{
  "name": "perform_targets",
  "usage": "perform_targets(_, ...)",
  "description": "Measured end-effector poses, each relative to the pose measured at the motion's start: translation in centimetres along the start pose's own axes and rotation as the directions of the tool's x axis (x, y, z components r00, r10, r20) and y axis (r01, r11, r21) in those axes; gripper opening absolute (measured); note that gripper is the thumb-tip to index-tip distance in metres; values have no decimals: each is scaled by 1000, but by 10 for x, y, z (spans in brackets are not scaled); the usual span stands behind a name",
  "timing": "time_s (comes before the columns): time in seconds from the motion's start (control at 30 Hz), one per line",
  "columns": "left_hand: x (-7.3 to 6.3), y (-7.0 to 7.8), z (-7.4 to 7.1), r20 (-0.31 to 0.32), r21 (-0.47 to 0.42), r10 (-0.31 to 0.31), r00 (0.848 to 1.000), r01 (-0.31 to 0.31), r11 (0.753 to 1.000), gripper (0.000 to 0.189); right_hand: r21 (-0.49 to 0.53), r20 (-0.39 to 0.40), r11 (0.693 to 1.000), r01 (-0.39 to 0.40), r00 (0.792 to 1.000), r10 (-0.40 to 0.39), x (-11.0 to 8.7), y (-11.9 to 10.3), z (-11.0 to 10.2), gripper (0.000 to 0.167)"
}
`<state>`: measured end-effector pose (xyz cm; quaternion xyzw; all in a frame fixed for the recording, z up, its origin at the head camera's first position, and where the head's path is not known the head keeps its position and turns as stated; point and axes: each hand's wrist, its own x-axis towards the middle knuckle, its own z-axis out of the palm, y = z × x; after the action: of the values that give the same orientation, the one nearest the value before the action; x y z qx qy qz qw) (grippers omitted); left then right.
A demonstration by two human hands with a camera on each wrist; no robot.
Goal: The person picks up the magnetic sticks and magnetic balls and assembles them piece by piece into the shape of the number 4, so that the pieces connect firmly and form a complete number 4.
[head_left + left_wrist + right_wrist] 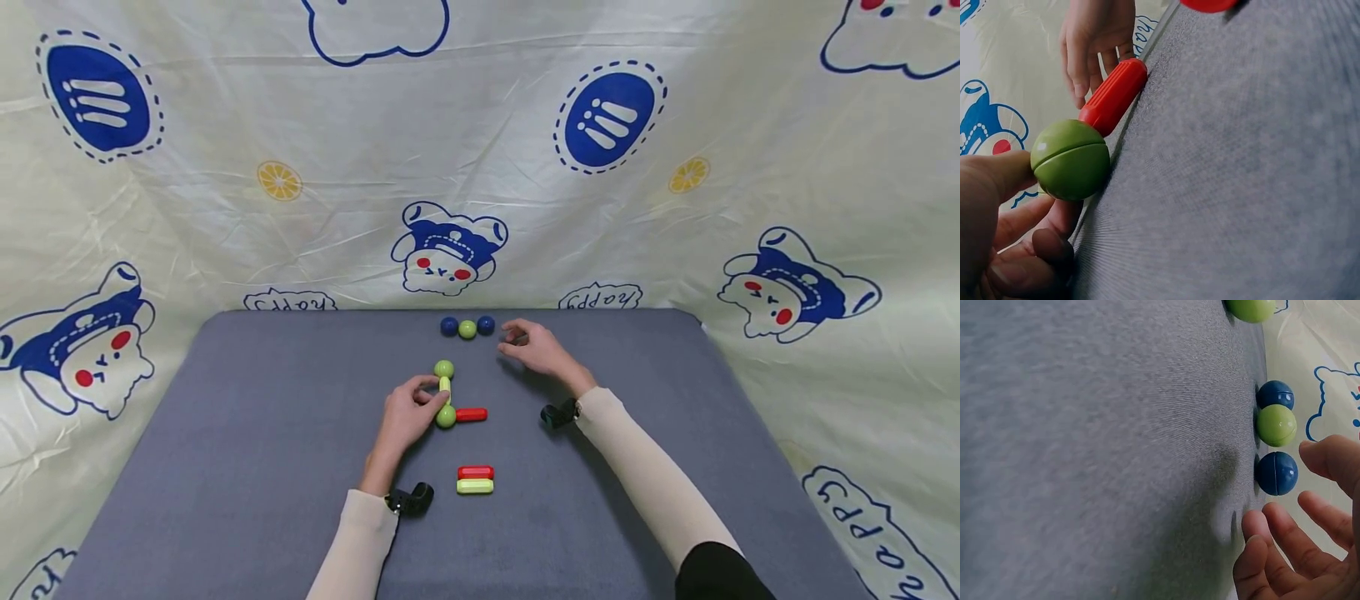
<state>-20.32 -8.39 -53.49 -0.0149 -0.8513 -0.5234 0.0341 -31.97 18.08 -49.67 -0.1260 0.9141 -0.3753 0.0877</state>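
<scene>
Left hand (408,412) just left of the near green ball (446,417), thumb and fingertips pinching the upright-running yellow-green rod (445,385) that leads away from it. Right hand (538,348) beyond the near green ball and to its right; fingers loosely bent, nothing in them, tips just beside the right blue ball (486,325). Hands well apart.

Held piece: far green ball (444,368) at the rod's other end, beyond the near green ball; joined red rod (472,414) sticking out to the near ball's right. How firmly the joints seat: cannot tell.

Risks, as I judge: a sideways push on the red rod could twist or part the corner, since the left hand's grip is on the other rod. A fingertip nudge could set the right blue ball rolling into the loose green ball (467,330) and left blue ball (448,326). That row sits well beyond the near green ball, close to the table's far edge, so a roll could go over.

Nearer the person than the near green ball: loose red rod (476,472) and loose yellow-green rod (475,487), side by side. Wide bare table (300,458) to its left and right.
</scene>
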Motion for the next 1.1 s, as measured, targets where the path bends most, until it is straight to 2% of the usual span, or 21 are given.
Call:
perform_targets(0.5, 1, 0, 0, -2, 4, 10, 1000, -10, 1000, 32, 63, -97, 996, -56, 993, 62, 31, 6, 10, 48)
perform_targets(0.73, 2, 0, 0, -4, -4, 8, 1000, -8, 1000, 32, 52, -102, 995, -88, 991, 93, 41, 2, 13, 49)
perform_targets(1.1, 1, -1, -1, -2, -8, 9, 1000, -9, 1000, 32, 42, -105, 995, -92, 990, 96, 48, -1, 18, 49)
